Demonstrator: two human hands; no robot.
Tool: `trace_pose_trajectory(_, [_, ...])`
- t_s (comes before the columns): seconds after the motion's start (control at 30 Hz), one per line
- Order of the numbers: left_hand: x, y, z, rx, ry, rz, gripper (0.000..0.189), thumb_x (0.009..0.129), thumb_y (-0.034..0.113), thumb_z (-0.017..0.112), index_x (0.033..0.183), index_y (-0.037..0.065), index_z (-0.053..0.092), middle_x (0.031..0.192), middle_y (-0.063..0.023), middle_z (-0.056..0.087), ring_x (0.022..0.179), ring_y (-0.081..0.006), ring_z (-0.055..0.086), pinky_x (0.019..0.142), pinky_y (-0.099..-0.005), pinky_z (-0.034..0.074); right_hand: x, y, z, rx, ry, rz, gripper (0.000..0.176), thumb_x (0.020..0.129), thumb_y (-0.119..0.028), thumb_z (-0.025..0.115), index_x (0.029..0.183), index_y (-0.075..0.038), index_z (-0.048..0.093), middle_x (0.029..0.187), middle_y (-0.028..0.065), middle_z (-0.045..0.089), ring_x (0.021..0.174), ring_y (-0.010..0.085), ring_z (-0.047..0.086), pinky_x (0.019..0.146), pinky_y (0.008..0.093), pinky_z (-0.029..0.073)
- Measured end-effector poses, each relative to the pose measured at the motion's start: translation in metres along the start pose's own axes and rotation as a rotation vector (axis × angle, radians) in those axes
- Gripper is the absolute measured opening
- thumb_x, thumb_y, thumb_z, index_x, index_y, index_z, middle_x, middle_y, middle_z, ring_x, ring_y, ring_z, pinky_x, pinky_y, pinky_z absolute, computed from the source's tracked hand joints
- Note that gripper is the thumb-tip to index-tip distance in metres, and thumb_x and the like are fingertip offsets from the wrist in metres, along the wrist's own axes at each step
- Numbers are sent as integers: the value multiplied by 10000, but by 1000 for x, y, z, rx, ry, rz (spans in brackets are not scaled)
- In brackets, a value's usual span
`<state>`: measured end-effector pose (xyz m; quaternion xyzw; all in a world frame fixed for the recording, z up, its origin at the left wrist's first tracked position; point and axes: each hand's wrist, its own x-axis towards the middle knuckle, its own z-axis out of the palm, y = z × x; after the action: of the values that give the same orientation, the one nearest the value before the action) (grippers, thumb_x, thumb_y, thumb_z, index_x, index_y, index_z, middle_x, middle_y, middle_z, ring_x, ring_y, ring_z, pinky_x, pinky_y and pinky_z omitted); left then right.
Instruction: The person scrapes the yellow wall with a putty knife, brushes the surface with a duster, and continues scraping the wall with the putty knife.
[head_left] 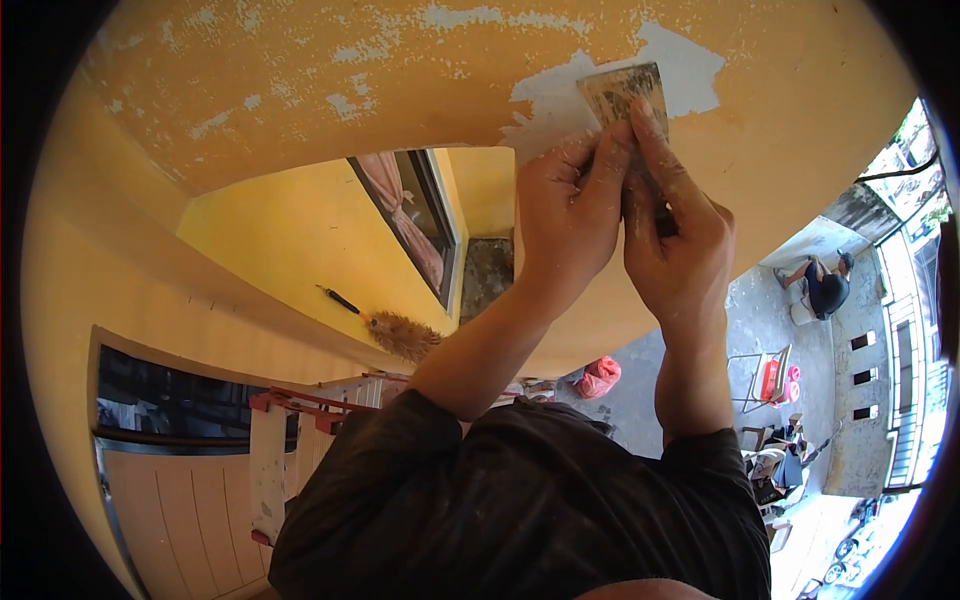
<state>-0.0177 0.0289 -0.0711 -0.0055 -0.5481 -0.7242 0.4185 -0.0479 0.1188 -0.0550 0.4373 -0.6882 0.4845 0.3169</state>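
Observation:
A worn scraper (622, 88), its wide blade smeared and stained, lies against the orange wall (790, 130) above me. The blade is over a pale bare patch (690, 75) where the paint is gone. My right hand (685, 225) grips the scraper, with a finger stretched along the blade. Beside it, my left hand (575, 205) is closed around the tool too, thumb and fingers near the base of the blade. The handle is mostly hidden by both hands. Whitish dust or flakes cling to my fingers.
A ladder (268, 470) stands at lower left. A feather duster (400, 335) lies near a curtained window (437, 262). Below right are a red bag (600, 377), a folding stand (765, 380) with red items, and another person (828, 288) seated by a wall.

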Motion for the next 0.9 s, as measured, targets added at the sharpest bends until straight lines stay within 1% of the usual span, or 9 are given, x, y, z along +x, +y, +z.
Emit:
trace_pose_trajectory(0.07, [7, 1, -4, 19, -28, 18, 266, 946, 196, 580, 829, -29, 658, 610, 38, 550, 593, -6, 444, 487, -202, 349, 4, -6, -5, -29, -90, 47, 453, 803, 101, 562, 1234, -33, 602, 924, 167, 702, 637, 39, 539, 541, 198, 446])
trace_pose_trajectory(0.3, [4, 3, -4, 42, -36, 2, 287, 950, 222, 576, 818, -18, 662, 598, 32, 558, 548, -7, 447, 460, -200, 342, 2, -2, -2, -51, -23, -50, 447, 808, 91, 567, 1233, -42, 605, 895, 162, 703, 613, 34, 501, 535, 200, 439])
trace_pose_trajectory(0.37, [5, 4, -4, 14, -37, -4, 284, 949, 216, 577, 818, -21, 663, 599, 29, 561, 548, -8, 454, 459, -200, 347, 4, -6, -3, 28, -77, 75, 453, 809, 89, 571, 1238, -53, 604, 916, 161, 703, 634, 39, 519, 542, 202, 443])
trace_pose_trajectory(0.4, [6, 5, -4, -17, -42, -5, 281, 948, 211, 577, 818, -23, 664, 601, 27, 564, 549, -8, 461, 457, -200, 352, 4, -4, -3, 29, -81, 71, 453, 809, 89, 571, 1238, -53, 604, 916, 161, 703, 634, 39, 519, 542, 202, 443])
trace_pose_trajectory(0.5, [2, 1, -1, -32, -21, -16, 276, 948, 202, 574, 825, -28, 666, 605, 22, 570, 555, -11, 471, 459, -203, 366, 4, -1, -1, -26, -38, -47, 461, 810, 92, 568, 1243, -61, 603, 941, 161, 703, 649, 40, 526, 548, 201, 444])
trace_pose_trajectory(0.6, [8, 5, -2, -86, -43, -4, 276, 951, 182, 561, 802, -29, 657, 604, 14, 576, 555, -13, 476, 462, -206, 378, 3, -3, -1, 13, -102, 89, 460, 811, 98, 563, 1244, -53, 600, 961, 154, 702, 679, 51, 541, 564, 205, 452])
trace_pose_trajectory(0.67, [4, 1, -2, -44, -42, -11, 281, 951, 178, 558, 785, -30, 649, 599, 10, 576, 552, -16, 478, 462, -210, 378, 4, 0, 0, 4, -29, -15, 441, 808, 42, 592, 1229, -87, 613, 799, 174, 679, 551, 179, 628, 542, 267, 482])
trace_pose_trajectory(0.8, [11, 3, -5, 116, -55, 10, 298, 947, 175, 555, 738, -26, 625, 580, -1, 576, 537, -28, 486, 456, -225, 378, 5, 4, 1, 10, -9, -64, 432, 811, 49, 585, 1221, -81, 619, 824, 171, 688, 548, 128, 606, 545, 252, 478])
trace_pose_trajectory(0.9, [8, 4, -2, -15, -64, 47, 316, 945, 191, 556, 724, -25, 619, 565, -9, 571, 524, -35, 485, 454, -235, 377, 5, 5, -1, 24, -43, -11, 427, 814, 51, 581, 1217, -82, 624, 847, 167, 696, 546, 86, 571, 536, 239, 468])
